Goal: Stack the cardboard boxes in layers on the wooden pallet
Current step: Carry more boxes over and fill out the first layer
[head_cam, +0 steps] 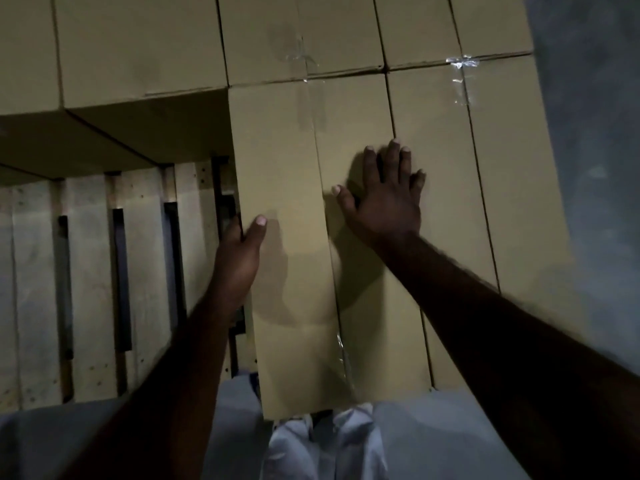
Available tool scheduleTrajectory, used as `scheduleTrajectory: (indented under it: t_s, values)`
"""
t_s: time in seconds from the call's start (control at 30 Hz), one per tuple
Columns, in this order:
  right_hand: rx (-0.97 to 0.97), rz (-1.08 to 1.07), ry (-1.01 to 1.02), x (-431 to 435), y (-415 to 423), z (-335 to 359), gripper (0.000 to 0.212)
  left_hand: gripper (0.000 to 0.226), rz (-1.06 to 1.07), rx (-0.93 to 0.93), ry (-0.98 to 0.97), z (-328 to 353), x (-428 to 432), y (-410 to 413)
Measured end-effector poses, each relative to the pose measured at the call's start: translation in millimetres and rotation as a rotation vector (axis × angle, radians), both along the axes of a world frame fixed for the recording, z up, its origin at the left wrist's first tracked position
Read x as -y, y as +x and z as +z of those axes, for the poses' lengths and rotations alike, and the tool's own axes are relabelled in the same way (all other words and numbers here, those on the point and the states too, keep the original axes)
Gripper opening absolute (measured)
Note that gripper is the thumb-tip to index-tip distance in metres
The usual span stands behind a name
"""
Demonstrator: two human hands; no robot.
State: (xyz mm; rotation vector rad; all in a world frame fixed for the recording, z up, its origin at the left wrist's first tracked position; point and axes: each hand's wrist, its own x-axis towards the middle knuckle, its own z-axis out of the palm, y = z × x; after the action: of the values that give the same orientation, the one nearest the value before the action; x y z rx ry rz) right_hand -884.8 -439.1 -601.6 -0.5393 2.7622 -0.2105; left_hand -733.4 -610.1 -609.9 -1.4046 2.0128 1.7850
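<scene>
Plain tan-brown cardboard boxes [138, 46], seams crossed by clear glossy tape [463, 64]. Left: wooden pallet [90, 271], pale buff slats striped by dark gaps and speckled with small dark marks. Right: mottled grey floor [595, 133]. Near: pale grey-white trousers [329, 445].

Both arms are bare and reach up from the bottom of the frame towards its middle, the left from the lower left corner and the right from the lower right. The left hand [242, 252] grips the left edge of a cardboard box [294, 150]: its thumb lies on top, pointing up the frame, and its fingers curl over the edge out of sight. The right hand [384, 202], just right of centre, lies palm down on the top of the box, fingers [393, 157] straight and spread, thumb out to the left.
</scene>
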Motion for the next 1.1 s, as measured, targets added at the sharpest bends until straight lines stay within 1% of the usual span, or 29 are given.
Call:
scheduleTrajectory:
  t_s: [0.1, 0.17, 0.3, 0.37, 0.47, 0.53, 0.6, 0.7, 0.8, 0.9, 0.97, 1.1]
  values:
    - [0.030, 0.014, 0.042, -23, 32, -3, 0.084, 0.076, 0.035, 0.075, 0.105, 4, -32, 47]
    - [0.030, 0.056, 0.084, -36, 53, -7, 0.085, 0.085, 0.056, 0.112, 0.114, 4, -47, 65]
    - [0.027, 0.078, 0.100, -48, 77, -11, 0.083, 0.095, 0.117, 0.148, 0.090, -5, -54, 70]
    - [0.020, 0.079, 0.102, -53, 87, -11, 0.084, 0.097, 0.101, 0.135, 0.095, -9, -53, 71]
    - [0.056, 0.097, 0.106, -61, 98, -8, 0.084, 0.102, 0.037, 0.196, 0.143, -7, -47, 74]
    - [0.098, 0.117, 0.135, -63, 99, 0, 0.083, 0.100, -0.040, 0.226, 0.081, -1, -44, 71]
    - [0.147, 0.129, 0.149, -62, 98, 9, 0.081, 0.095, -0.130, 0.241, -0.106, 8, -44, 62]
    - [0.187, 0.149, 0.141, -61, 99, 28, 0.076, 0.091, -0.335, 0.251, -0.364, 34, -52, 51]
    - [0.205, 0.152, 0.150, -61, 101, 55, 0.075, 0.082, -0.575, 0.268, -0.477, 66, -59, 43]
    - [0.201, 0.172, 0.148, -56, 112, 100, 0.074, 0.076, -0.682, 0.241, -0.460, 111, -60, 48]
    - [0.184, 0.196, 0.136, -51, 120, 137, 0.075, 0.075, -0.698, 0.233, -0.416, 149, -57, 56]
    - [0.157, 0.276, 0.099, -35, 147, 215, 0.075, 0.075, -0.700, 0.213, -0.433, 231, -44, 90]
